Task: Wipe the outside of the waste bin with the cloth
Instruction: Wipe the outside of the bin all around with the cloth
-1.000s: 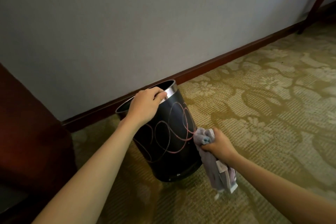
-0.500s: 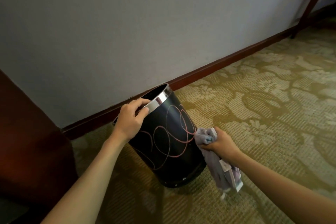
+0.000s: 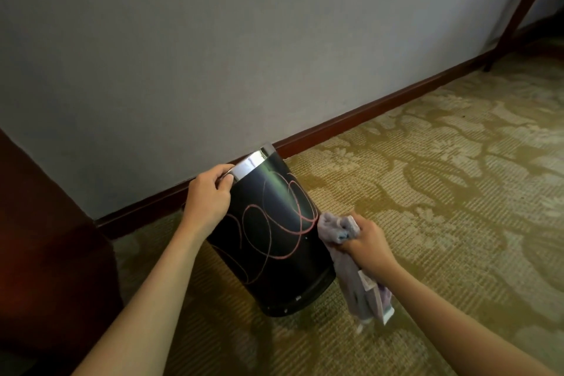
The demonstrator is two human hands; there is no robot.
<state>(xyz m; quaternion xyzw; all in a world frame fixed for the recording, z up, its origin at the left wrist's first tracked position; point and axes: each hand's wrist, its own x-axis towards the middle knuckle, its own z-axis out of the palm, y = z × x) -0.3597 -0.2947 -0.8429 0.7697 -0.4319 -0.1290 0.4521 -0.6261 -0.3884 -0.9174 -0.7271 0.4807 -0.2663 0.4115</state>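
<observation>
1. Waste bin point(image 3: 274, 241) sits dead centre on the patterned carpet point(image 3: 442, 192), tipped so its mouth leans toward eleven o'clock, at the wall point(image 3: 244, 40).
2. My left hand point(image 3: 207, 201) is clamped on the shiny metal rim point(image 3: 248, 166), fingers curled over the edge.
3. Pink looping scribbles point(image 3: 274, 223) run across the black side facing me.
4. My right hand point(image 3: 366, 241), at three o'clock of the bin, is fisted round the lilac cloth point(image 3: 341, 232); its bunched top touches the bin's side and the rest hangs toward six.
</observation>
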